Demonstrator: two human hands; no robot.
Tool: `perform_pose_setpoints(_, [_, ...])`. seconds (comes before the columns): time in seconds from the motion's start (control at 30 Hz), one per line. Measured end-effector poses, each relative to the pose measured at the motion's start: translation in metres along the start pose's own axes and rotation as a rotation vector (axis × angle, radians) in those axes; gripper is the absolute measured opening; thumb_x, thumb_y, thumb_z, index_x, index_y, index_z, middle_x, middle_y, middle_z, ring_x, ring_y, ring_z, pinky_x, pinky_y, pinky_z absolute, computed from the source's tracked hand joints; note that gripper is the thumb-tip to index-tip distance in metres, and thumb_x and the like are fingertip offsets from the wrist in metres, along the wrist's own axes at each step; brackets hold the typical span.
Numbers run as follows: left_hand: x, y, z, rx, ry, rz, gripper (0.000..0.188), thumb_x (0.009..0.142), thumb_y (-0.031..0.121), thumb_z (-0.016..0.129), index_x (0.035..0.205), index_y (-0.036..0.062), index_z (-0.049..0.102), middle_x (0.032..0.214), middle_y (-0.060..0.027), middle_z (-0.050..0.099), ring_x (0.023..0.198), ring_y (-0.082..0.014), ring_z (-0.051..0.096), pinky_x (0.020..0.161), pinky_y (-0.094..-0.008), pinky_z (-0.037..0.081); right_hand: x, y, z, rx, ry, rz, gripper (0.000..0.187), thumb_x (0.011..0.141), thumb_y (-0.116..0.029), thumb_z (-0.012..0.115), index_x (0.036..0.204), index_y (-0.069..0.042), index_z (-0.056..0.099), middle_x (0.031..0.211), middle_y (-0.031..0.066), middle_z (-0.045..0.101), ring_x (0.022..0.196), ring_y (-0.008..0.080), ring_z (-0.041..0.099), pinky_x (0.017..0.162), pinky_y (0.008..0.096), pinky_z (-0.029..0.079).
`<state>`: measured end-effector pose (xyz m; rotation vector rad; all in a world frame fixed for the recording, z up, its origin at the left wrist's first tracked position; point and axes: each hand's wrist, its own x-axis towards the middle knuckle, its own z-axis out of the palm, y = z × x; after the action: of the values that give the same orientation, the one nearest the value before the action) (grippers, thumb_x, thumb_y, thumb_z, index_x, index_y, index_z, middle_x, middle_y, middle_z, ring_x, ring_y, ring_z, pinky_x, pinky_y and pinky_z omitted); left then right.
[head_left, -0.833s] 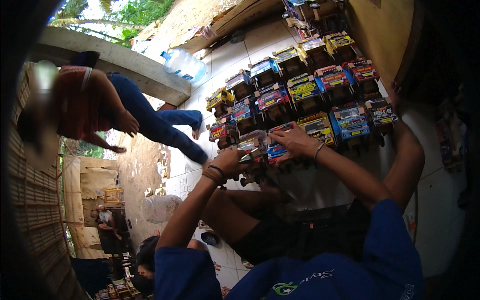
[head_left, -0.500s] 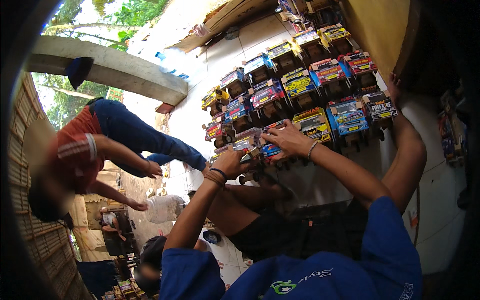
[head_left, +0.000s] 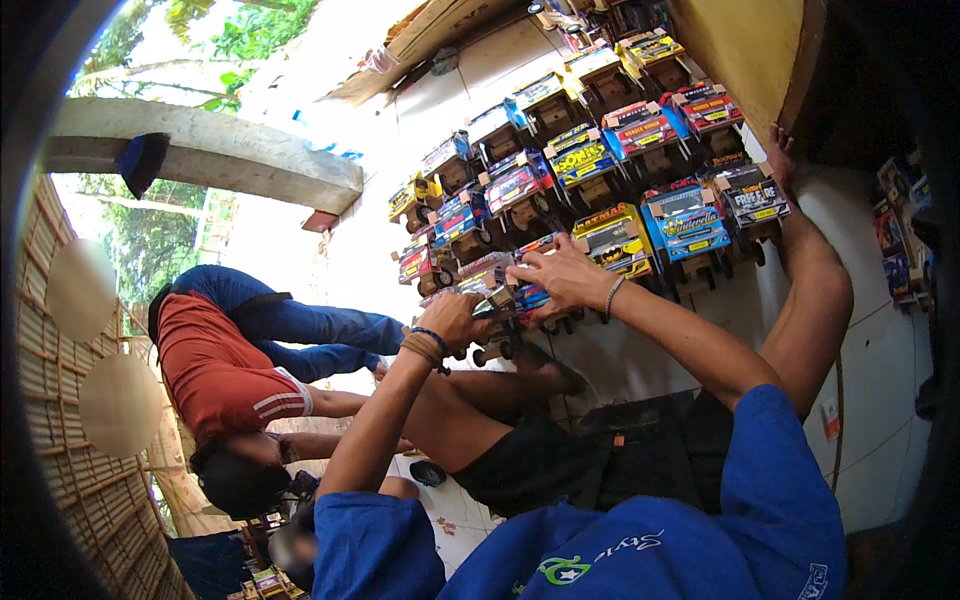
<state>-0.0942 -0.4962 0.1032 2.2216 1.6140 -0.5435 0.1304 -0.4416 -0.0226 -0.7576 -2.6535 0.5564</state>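
Observation:
Several toy trucks with bright printed bodies and black wheels stand in close rows on the floor. My left hand [head_left: 447, 318] is closed on the left side of a toy truck [head_left: 496, 299] in the row nearest me; its fingers are partly hidden. Curved over the other side of that truck is my right hand [head_left: 562, 275], fingertips on its top and thumb lower down. Just right of my right hand stands a yellow toy truck [head_left: 615, 243], and beyond it a light blue one [head_left: 686, 222]. A black-and-white toy truck [head_left: 752, 195] ends the row, beside my outstretched leg.
A person in a red shirt [head_left: 225, 350] bends over at the left; another person's head [head_left: 293, 545] is low beside my left arm. More toy vehicles [head_left: 893, 235] sit at the far right. A concrete beam [head_left: 230, 150] and a yellow wooden panel [head_left: 745, 55] border the white tiles [head_left: 870, 400].
The person in red has bent lower and moved toward my left arm. My hands stay at the same truck, which has shifted only slightly; the whole view has moved a little.

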Motion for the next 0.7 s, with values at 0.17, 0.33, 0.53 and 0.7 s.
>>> perform_pose_setpoints(0.17, [0.003, 0.001, 0.000, -0.018, -0.022, -0.027, 0.033, 0.082, 0.030, 0.068, 0.098, 0.0009, 0.069, 0.085, -0.0262, 0.068, 0.082, -0.0419, 0.067, 0.074, -0.0494, 0.054, -0.001, 0.000, 0.002, -0.016, 0.027, 0.007, 0.098, 0.067, -0.072, 0.071, 0.145, -0.019, 0.046, 0.134, 0.0109, 0.054, 0.116, 0.0293, 0.058, 0.101, 0.0568, 0.031])
perform_pose_setpoints(0.33, [0.006, -0.003, 0.007, 0.040, -0.031, -0.062, 0.036, 0.084, 0.035, 0.068, 0.092, -0.0003, 0.070, 0.080, -0.0260, 0.067, 0.079, -0.0421, 0.067, 0.072, -0.0493, 0.054, 0.002, -0.001, 0.002, -0.026, 0.012, 0.014, 0.102, 0.062, -0.078, 0.070, 0.144, -0.022, 0.047, 0.134, 0.0104, 0.054, 0.114, 0.0306, 0.061, 0.101, 0.0582, 0.031])
perform_pose_setpoints(0.53, [0.011, -0.009, 0.021, -0.020, 0.063, -0.040, 0.052, 0.088, 0.052, 0.064, 0.085, 0.0010, 0.071, 0.072, -0.0236, 0.067, 0.071, -0.0410, 0.067, 0.067, -0.0486, 0.053, 0.003, 0.001, 0.004, -0.017, 0.015, 0.007, 0.098, 0.061, -0.078, 0.071, 0.141, -0.026, 0.049, 0.130, 0.0090, 0.056, 0.112, 0.0273, 0.061, 0.095, 0.0538, 0.033])
perform_pose_setpoints(0.7, [0.015, -0.010, 0.027, -0.053, 0.060, -0.055, 0.053, 0.087, 0.054, 0.063, 0.084, 0.0018, 0.071, 0.071, -0.0242, 0.066, 0.068, -0.0412, 0.067, 0.066, -0.0502, 0.052, 0.004, 0.002, 0.006, -0.021, 0.018, -0.004, 0.094, 0.066, -0.073, 0.072, 0.143, -0.027, 0.047, 0.128, 0.0084, 0.058, 0.112, 0.0265, 0.062, 0.095, 0.0546, 0.033])
